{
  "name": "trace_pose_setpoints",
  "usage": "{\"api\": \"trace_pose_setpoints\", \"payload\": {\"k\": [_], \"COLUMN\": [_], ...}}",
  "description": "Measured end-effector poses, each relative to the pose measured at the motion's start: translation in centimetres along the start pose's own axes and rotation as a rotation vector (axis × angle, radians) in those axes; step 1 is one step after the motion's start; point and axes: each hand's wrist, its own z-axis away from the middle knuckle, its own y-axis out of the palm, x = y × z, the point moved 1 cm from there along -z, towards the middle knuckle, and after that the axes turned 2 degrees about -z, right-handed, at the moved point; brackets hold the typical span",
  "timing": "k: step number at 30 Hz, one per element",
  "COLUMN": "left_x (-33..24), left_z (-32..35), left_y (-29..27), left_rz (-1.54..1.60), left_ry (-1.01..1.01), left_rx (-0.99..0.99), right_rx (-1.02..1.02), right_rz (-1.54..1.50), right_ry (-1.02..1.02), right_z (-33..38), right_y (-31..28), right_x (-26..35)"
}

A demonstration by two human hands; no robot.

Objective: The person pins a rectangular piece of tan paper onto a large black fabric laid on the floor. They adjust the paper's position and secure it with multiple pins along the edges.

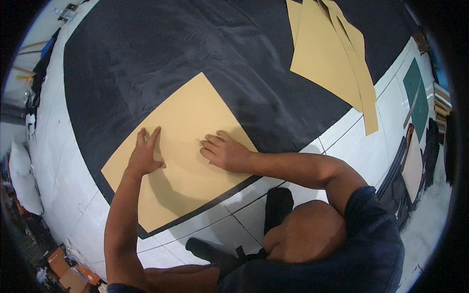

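paper sheet (190,141) on cloth (146,58) over floor (361,141), left hand (145,155) and right hand (225,152) on sheet, paper stack (325,53) far right

Single head view, fisheye, looking steeply down, close over the floor (361,146)

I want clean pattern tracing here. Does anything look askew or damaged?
Nothing stands out. The tan paper pattern piece lies flat on the black fabric, with left hand and right hand pressing it down.
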Motion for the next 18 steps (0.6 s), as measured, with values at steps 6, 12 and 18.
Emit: {"api": "trace_pose_setpoints", "payload": {"k": [6,12,18], "left_x": [2.6,6.7,8.5], "left_z": [1.0,11.8,18.4], "left_y": [2.3,1.4,8.4], "left_rz": [-0.125,-0.097,0.165], "left_ry": [-0.015,0.121,0.193], "left_rx": [-0.098,-0.157,-0.211], "right_rx": [0.230,0.431,0.469], "right_rz": [0.111,0.103,0.218], "right_ry": [0.046,0.189,0.174], "right_z": [-1.6,-2.3,-3.4], "right_y": [1.2,-0.9,-1.3], "right_x": [1.2,1.5,2.7]}}
